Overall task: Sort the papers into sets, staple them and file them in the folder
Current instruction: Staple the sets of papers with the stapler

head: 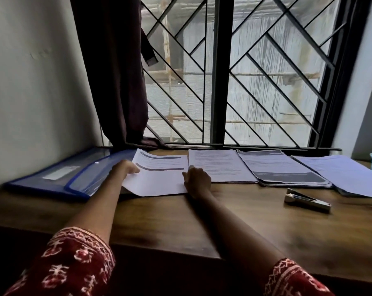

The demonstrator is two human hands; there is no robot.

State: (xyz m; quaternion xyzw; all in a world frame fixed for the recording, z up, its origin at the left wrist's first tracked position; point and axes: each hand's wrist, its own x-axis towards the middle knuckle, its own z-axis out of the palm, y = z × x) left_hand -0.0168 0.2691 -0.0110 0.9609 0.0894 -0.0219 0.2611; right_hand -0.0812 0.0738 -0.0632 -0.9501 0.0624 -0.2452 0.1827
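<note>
- Paper set, centre-left of the frame beside the folder: light, floppy; best gripped at both side edges.
- Left hand pinches its left edge.
- Right hand rests on its right edge, fingers loosely curled.

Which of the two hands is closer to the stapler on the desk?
The right hand. It rests at the right edge of the leftmost paper set, with the stapler farther to its right. The left hand grips that set's left edge, beside the blue folder.

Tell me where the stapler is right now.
The stapler lies on the right side of the wooden table, just in front of the two rightmost paper stacks, away from both hands.
</note>
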